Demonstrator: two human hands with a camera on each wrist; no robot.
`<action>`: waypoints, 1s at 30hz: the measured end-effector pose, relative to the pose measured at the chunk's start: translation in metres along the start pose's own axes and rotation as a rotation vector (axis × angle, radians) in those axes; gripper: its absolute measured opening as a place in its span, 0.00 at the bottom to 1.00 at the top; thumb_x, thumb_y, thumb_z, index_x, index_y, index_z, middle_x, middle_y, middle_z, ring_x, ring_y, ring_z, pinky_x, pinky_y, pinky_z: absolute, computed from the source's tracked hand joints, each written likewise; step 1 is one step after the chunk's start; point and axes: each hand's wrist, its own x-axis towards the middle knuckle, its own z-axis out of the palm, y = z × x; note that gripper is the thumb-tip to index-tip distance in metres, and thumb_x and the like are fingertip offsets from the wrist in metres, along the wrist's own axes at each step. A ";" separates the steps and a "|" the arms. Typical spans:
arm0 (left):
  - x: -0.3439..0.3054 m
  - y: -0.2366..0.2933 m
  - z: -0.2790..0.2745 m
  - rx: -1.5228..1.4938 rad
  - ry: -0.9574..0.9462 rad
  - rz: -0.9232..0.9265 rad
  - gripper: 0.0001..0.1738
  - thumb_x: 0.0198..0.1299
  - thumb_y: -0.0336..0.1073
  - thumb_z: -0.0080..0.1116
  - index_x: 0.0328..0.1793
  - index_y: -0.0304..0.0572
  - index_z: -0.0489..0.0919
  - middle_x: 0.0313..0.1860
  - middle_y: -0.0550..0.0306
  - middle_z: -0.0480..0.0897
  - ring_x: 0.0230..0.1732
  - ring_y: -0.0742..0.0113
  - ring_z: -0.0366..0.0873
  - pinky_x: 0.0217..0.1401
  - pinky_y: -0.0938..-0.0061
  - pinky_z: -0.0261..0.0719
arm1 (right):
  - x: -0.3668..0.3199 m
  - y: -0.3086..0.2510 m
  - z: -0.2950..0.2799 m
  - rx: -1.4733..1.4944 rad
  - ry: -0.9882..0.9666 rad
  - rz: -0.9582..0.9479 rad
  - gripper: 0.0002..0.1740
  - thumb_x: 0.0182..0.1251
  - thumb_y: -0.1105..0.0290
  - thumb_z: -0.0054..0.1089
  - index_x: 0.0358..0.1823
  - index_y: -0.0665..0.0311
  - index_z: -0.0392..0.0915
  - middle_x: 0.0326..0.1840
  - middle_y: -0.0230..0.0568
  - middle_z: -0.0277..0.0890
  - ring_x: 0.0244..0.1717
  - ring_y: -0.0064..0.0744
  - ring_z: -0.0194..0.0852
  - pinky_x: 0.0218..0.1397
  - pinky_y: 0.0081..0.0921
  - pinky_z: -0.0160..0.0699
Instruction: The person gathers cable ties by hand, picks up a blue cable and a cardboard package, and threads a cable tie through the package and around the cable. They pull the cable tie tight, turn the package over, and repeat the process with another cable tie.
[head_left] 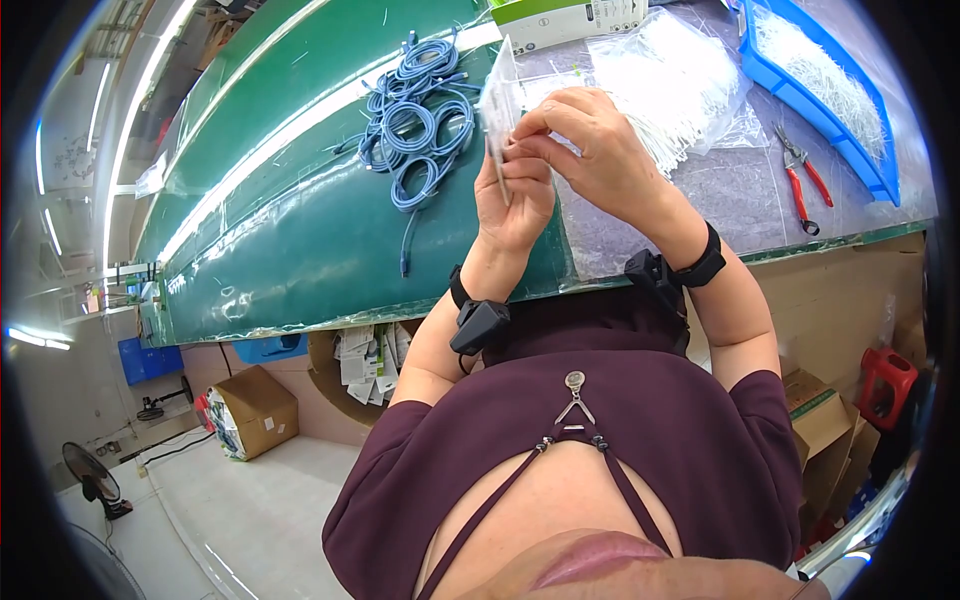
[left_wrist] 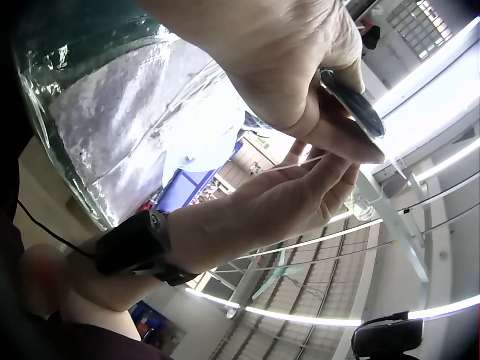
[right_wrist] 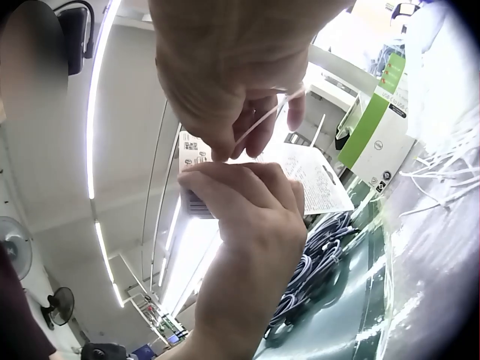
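Above the glossy green tabletop (head_left: 300, 250), I have the left hand (head_left: 515, 205) holding up a flat white printed card (right_wrist: 319, 184), its fingers curled over one end. I'd judge it is lifted on edge so that the right hand (head_left: 600, 145) can get at it while the left steadies it. The blue coiled cables (head_left: 411, 157) lie to the left and the heap of loose white strips (head_left: 660, 90) to the right, probably to keep both within reach; the red-handled metal pliers (head_left: 797, 190) lie farther right.

In my right wrist view, the right fingers are drawn in narrow, pinching a thin white strip (right_wrist: 261, 123) that slants across the gap between thumb side and fingertips, just above the left knuckles. The card sits under the left fingers, its slotted end sticking out beyond them. Whether the strip touches the card, I cannot tell.
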 end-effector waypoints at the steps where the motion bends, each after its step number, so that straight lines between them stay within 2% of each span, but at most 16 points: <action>1: 0.000 -0.001 0.001 0.046 0.005 -0.020 0.13 0.68 0.36 0.55 0.52 0.37 0.70 0.39 0.58 0.75 0.39 0.69 0.76 0.40 0.78 0.82 | 0.001 0.001 0.001 0.020 0.004 0.018 0.06 0.55 0.75 0.66 0.34 0.63 0.80 0.32 0.35 0.79 0.38 0.37 0.78 0.48 0.31 0.73; 7: -0.002 0.004 -0.001 0.131 0.024 -0.070 0.22 0.71 0.49 0.52 0.57 0.36 0.69 0.41 0.60 0.74 0.43 0.69 0.74 0.47 0.74 0.80 | -0.003 0.013 -0.005 0.066 -0.007 0.072 0.07 0.55 0.79 0.67 0.34 0.65 0.79 0.33 0.37 0.80 0.36 0.37 0.79 0.43 0.28 0.76; 12: -0.002 0.003 -0.002 0.201 0.043 -0.091 0.23 0.71 0.51 0.50 0.58 0.38 0.69 0.42 0.60 0.74 0.43 0.68 0.74 0.47 0.74 0.80 | -0.006 0.014 -0.005 0.095 -0.012 0.073 0.07 0.55 0.81 0.66 0.35 0.67 0.79 0.33 0.39 0.79 0.35 0.35 0.79 0.41 0.27 0.77; 16: -0.002 0.000 -0.002 0.381 0.086 0.035 0.24 0.71 0.53 0.49 0.59 0.41 0.71 0.44 0.60 0.77 0.41 0.69 0.76 0.45 0.74 0.80 | -0.009 0.010 -0.007 0.127 -0.013 0.105 0.07 0.55 0.83 0.65 0.35 0.67 0.79 0.33 0.39 0.79 0.36 0.33 0.79 0.42 0.26 0.76; 19: 0.000 0.000 -0.004 0.739 0.296 0.300 0.26 0.69 0.57 0.51 0.59 0.44 0.73 0.44 0.59 0.81 0.38 0.70 0.78 0.41 0.74 0.80 | -0.011 0.006 -0.007 0.155 -0.037 0.147 0.07 0.55 0.83 0.64 0.35 0.68 0.79 0.34 0.39 0.79 0.37 0.32 0.79 0.42 0.25 0.76; 20: 0.000 -0.002 -0.004 0.730 0.286 0.311 0.26 0.69 0.57 0.51 0.59 0.44 0.73 0.44 0.59 0.81 0.38 0.70 0.78 0.41 0.74 0.80 | -0.012 0.005 -0.007 0.151 -0.030 0.148 0.07 0.55 0.83 0.64 0.35 0.68 0.79 0.34 0.39 0.78 0.37 0.33 0.79 0.41 0.25 0.76; 23: 0.000 -0.008 -0.001 1.082 0.324 0.434 0.29 0.67 0.60 0.52 0.59 0.45 0.74 0.42 0.59 0.84 0.35 0.71 0.80 0.36 0.75 0.79 | -0.015 0.005 -0.006 0.135 -0.022 0.145 0.08 0.54 0.83 0.65 0.35 0.68 0.80 0.33 0.39 0.78 0.36 0.36 0.79 0.39 0.27 0.77; 30: 0.000 -0.004 -0.003 1.162 0.321 0.447 0.31 0.66 0.63 0.52 0.59 0.46 0.75 0.41 0.59 0.83 0.35 0.72 0.80 0.33 0.77 0.78 | -0.021 0.000 -0.001 0.167 -0.014 0.180 0.09 0.54 0.84 0.64 0.38 0.69 0.81 0.34 0.39 0.77 0.35 0.34 0.78 0.38 0.24 0.76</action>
